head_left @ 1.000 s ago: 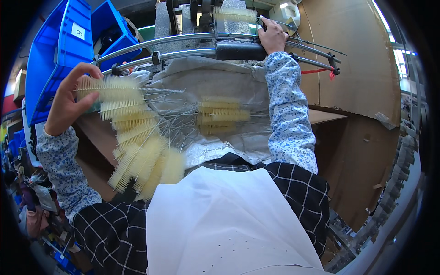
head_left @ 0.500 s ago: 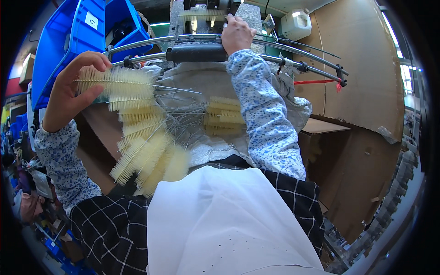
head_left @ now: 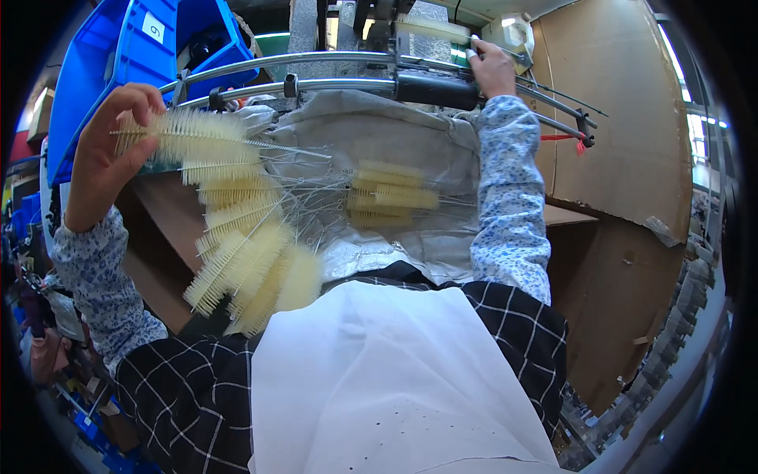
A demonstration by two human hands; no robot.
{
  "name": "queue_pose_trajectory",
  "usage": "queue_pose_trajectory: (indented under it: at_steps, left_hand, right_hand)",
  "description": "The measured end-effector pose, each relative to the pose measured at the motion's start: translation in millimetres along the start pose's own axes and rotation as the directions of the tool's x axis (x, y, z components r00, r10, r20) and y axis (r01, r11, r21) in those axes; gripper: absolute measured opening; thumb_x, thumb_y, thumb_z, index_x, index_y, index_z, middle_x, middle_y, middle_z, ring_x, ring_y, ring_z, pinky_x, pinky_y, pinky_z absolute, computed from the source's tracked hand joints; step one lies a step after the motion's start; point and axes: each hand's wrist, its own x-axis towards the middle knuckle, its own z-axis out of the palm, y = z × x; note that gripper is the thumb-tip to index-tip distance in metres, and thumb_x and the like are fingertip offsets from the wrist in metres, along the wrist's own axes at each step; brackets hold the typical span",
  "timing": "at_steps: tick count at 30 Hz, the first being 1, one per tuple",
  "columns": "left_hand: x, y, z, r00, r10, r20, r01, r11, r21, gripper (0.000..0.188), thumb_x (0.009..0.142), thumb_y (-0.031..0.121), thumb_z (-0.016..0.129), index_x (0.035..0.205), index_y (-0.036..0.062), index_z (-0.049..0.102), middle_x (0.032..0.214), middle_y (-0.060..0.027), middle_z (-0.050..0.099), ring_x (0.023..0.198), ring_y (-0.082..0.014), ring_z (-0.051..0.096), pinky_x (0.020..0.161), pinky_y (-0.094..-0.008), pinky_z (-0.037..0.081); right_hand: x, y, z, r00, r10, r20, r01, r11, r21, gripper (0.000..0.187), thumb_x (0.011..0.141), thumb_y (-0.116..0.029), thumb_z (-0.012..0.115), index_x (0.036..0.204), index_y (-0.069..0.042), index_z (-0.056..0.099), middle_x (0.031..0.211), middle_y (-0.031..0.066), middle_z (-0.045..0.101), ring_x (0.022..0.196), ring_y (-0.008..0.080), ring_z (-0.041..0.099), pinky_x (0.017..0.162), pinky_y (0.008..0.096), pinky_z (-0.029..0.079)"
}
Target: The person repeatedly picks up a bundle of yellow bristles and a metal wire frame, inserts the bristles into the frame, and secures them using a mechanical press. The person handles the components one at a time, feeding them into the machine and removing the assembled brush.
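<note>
My left hand [head_left: 110,142] pinches a brush [head_left: 193,136] with cream bristles between thumb and fingers; its twisted wire stem points right. Under it, several similar brushes [head_left: 241,217] fan down toward my lap, their wires crossing on the grey cloth. My right hand [head_left: 493,71] is closed at the right end of a sliding carriage [head_left: 438,88] with a black cylinder, on two metal rails [head_left: 332,84]. Another pale brush [head_left: 433,30] lies along the carriage's far side, its right end by my fingertips. My palm hides the exact grip.
More short yellowish brushes [head_left: 383,193] lie on the grey cloth [head_left: 418,134] in the middle. Blue bins [head_left: 142,59] stand at the far left. A white plastic container [head_left: 509,35] and cardboard panels [head_left: 616,118] are on the right. A red cord [head_left: 580,145] hangs from the rail end.
My right hand and the carriage have slid right along the rails, with the pale brush on the far side moving too. The left hand has shifted slightly left, still holding its brush.
</note>
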Motion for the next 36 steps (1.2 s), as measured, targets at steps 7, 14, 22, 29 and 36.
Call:
queue_pose_trajectory:
  at_steps: [7, 14, 22, 29, 36]
  left_hand:
    - [31, 11, 21, 0.989, 0.104, 0.109, -0.091, 0.988, -0.124, 0.017, 0.078, 0.006, 0.054, 0.092, 0.009, 0.046, 0.093, -0.0041, 0.046, 0.089, -0.012, 0.048, 0.076, -0.0249, 0.044]
    - [56, 2, 55, 0.979, 0.17, 0.112, -0.133, 0.951, -0.277, 0.017, 0.075, 0.006, 0.055, 0.087, 0.0097, 0.043, 0.094, -0.0046, 0.045, 0.084, -0.0103, 0.047, 0.07, -0.023, 0.043]
    - [80, 15, 118, 0.969, 0.246, 0.037, -0.238, 0.959, -0.153, 0.039, 0.072, 0.007, 0.064, 0.106, 0.0092, 0.044, 0.099, -0.0065, 0.05, 0.083, -0.016, 0.057, 0.072, -0.0255, 0.05]
    - [-8, -37, 38, 0.895, -0.373, 0.246, 0.235, 0.861, 0.452, 0.067, 0.07, 0.02, 0.065, 0.124, 0.0063, 0.028, 0.117, -0.019, 0.043, 0.109, -0.0305, 0.043, 0.089, -0.0355, 0.037]
    - [-25, -50, 46, 0.823, -0.517, 0.236, 0.476, 0.854, 0.212, 0.041, 0.072, 0.01, 0.06, 0.106, 0.0055, 0.039, 0.094, -0.0105, 0.052, 0.087, -0.0191, 0.051, 0.079, -0.0295, 0.04]
  right_hand:
    - [32, 17, -18, 0.99, -0.041, 0.138, 0.067, 0.979, -0.192, 0.026, 0.083, -0.025, 0.044, 0.104, -0.018, 0.058, 0.101, 0.01, 0.058, 0.094, 0.0307, 0.053, 0.081, 0.0368, 0.041]
    - [-51, -8, -135, 0.837, -0.18, 0.517, -0.008, 0.94, 0.341, 0.029, 0.083, -0.023, 0.05, 0.107, -0.006, 0.056, 0.098, 0.0108, 0.059, 0.091, 0.0253, 0.053, 0.081, 0.0351, 0.041]
    - [-126, -146, -79, 0.772, -0.46, 0.44, -0.163, 0.526, 0.835, 0.031, 0.082, -0.011, 0.051, 0.112, -0.004, 0.048, 0.093, 0.0083, 0.056, 0.082, 0.0151, 0.053, 0.073, 0.0253, 0.045]
    - [-34, -67, -20, 0.983, -0.167, -0.071, 0.144, 0.955, -0.26, 0.03, 0.079, -0.02, 0.048, 0.108, -0.026, 0.055, 0.088, 0.0015, 0.058, 0.086, 0.0203, 0.049, 0.076, 0.0363, 0.036]
    - [-17, -61, -7, 0.99, -0.143, 0.008, 0.138, 0.94, -0.313, 0.031, 0.081, -0.02, 0.045, 0.109, -0.03, 0.056, 0.096, -0.0009, 0.058, 0.09, 0.0186, 0.046, 0.079, 0.0353, 0.032]
